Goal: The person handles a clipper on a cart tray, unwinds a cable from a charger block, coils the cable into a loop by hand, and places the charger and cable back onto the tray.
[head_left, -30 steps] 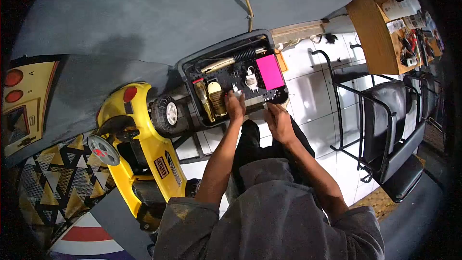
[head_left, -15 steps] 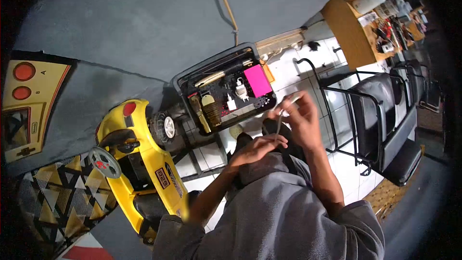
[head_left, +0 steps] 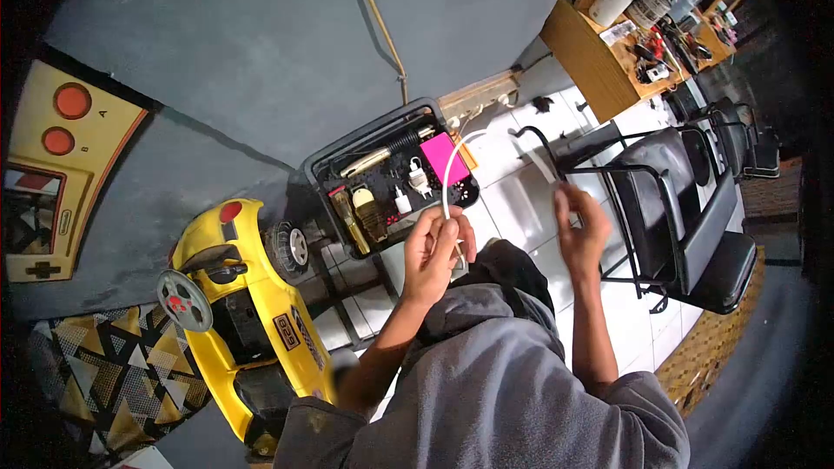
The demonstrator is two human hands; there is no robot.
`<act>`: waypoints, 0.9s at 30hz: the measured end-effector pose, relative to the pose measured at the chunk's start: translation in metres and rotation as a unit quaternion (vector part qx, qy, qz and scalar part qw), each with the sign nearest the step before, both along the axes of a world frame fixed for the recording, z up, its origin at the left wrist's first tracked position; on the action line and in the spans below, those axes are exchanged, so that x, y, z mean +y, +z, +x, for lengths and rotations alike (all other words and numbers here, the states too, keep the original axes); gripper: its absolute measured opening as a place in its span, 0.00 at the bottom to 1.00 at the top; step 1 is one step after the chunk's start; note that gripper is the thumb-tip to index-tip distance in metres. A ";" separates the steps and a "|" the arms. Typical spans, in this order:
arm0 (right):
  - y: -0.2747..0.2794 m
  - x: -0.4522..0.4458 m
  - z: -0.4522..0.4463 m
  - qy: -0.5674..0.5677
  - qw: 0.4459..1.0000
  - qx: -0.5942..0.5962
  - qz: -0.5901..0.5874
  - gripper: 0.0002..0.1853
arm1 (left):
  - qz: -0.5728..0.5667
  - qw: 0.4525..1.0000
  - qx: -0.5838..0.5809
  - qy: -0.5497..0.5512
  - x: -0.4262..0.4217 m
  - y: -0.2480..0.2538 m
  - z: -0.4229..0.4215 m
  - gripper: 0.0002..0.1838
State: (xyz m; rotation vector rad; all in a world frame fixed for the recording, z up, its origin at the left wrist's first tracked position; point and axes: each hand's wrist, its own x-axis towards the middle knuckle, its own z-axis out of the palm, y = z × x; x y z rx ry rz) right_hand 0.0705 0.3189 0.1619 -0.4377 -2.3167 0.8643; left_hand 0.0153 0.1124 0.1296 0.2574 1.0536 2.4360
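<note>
One yellow ride-on car [head_left: 252, 227] is sitting at the far left, then a black tray [head_left: 373, 128] is holding some clippers [head_left: 348, 219], a small white charger [head_left: 402, 201] and a pink box [head_left: 434, 155], all just beyond the hands. Next along, the left hand [head_left: 434, 254] is pinching a white cable [head_left: 446, 182] between thumb and fingers, and the cable is arching up past the pink box, over toward the right hand [head_left: 584, 227], which is looking closed on a blurry stretch of it, fingertips together. Farther right, a black chair [head_left: 665, 161] is standing near a cluttered wooden desk [head_left: 586, 61]
</note>
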 end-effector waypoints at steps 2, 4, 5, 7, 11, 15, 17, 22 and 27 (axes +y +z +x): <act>-0.006 -0.007 0.008 0.073 0.996 -0.051 -0.002 0.10 | -0.022 0.998 0.048 0.020 0.008 0.020 0.002 0.12; -0.003 -0.018 0.016 0.139 0.981 -0.135 -0.031 0.10 | -0.086 0.985 0.146 0.042 0.021 0.026 0.005 0.15; -0.006 -0.020 0.021 0.186 0.969 -0.155 -0.046 0.11 | -0.157 0.972 0.164 0.061 0.030 0.029 0.009 0.15; 0.015 -0.017 0.029 0.279 0.916 -0.234 -0.171 0.11 | -0.295 0.935 0.193 0.051 0.040 0.034 0.015 0.15; 0.044 0.000 0.035 0.372 0.885 -0.220 -0.173 0.11 | -0.222 0.970 0.092 -0.033 0.060 0.035 0.043 0.19; 0.022 0.017 0.046 0.372 0.894 -0.143 -0.203 0.10 | -0.268 0.946 0.180 -0.017 0.071 0.020 0.064 0.20; 0.017 0.020 0.052 0.285 0.858 -0.154 -0.398 0.10 | -0.284 0.936 0.203 -0.039 0.076 0.028 0.069 0.20; 0.015 0.051 0.056 0.342 0.718 -0.188 -0.576 0.09 | -0.319 0.936 0.074 -0.129 0.086 0.016 0.076 0.15; 0.013 0.091 0.053 0.269 0.946 -0.032 -0.176 0.13 | -0.239 0.967 -0.078 -0.042 0.101 0.034 0.091 0.16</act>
